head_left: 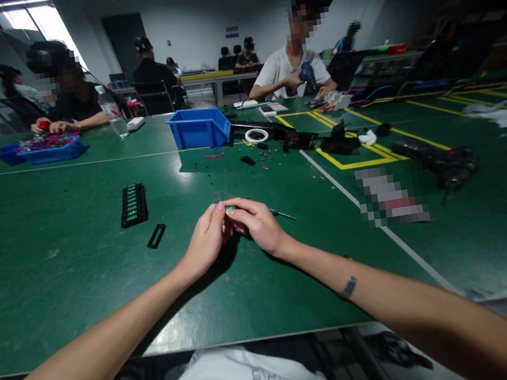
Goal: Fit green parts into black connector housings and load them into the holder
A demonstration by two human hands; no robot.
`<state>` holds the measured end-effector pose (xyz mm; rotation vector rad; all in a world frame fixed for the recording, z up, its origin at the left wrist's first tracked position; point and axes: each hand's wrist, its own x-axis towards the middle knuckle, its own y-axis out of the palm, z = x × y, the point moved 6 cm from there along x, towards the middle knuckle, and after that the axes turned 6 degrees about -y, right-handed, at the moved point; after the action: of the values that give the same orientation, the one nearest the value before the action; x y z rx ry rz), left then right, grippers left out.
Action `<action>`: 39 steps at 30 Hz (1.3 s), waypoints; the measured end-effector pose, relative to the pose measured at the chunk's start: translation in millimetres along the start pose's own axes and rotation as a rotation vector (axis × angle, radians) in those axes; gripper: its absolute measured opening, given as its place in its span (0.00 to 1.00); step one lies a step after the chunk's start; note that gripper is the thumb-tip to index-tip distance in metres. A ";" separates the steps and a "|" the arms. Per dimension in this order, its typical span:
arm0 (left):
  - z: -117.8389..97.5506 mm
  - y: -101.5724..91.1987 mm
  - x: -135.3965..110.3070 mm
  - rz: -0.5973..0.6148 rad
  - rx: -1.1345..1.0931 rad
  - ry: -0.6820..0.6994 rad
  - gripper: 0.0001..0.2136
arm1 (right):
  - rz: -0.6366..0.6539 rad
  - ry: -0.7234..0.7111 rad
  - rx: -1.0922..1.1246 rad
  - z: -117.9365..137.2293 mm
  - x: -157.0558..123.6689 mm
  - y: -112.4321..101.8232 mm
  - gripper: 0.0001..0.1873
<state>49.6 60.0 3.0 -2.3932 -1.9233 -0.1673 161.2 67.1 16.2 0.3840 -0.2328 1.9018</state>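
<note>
My left hand (206, 238) and my right hand (258, 224) meet over the green table (56, 270), fingertips pinched together on a small green part (230, 208) that is mostly hidden between them. A thin dark tool (283, 214) sticks out on the table just right of my right hand. To the left lie a small black frame (156, 236) and a black tray of small parts (133, 204).
A blue bin (199, 128), a white tape ring (256, 135) and dark loose parts (298, 140) lie further back. A black power tool (439, 159) rests at the right. Across the table, one person works over a blue tray (40, 150); another holds a tool (307, 74).
</note>
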 end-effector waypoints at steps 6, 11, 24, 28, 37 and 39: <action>-2.1 -0.9 -1.1 0.000 0.103 0.026 0.23 | -0.008 -0.006 -0.001 0.6 -0.2 -0.1 0.12; -3.0 -0.6 -2.9 -0.019 0.101 0.035 0.22 | -0.010 -0.001 -0.034 1.3 -0.4 -0.4 0.13; -0.8 -0.3 -1.8 -0.030 0.075 0.032 0.22 | -0.008 -0.015 -0.054 -0.9 -0.2 -0.5 0.13; -1.1 -0.5 -1.5 -0.032 0.074 0.033 0.22 | -0.008 -0.019 -0.058 0.3 0.0 -0.3 0.13; -2.1 -1.6 -1.7 -0.040 0.118 0.041 0.21 | -0.004 -0.013 -0.055 1.8 0.4 1.2 0.13; -2.4 -1.2 -2.1 -0.036 0.122 0.041 0.21 | -0.003 -0.015 -0.063 1.2 0.5 0.8 0.13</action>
<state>47.9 57.9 5.1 -2.2612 -1.9012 -0.0966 160.5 66.9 17.4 0.3564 -0.3014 1.8840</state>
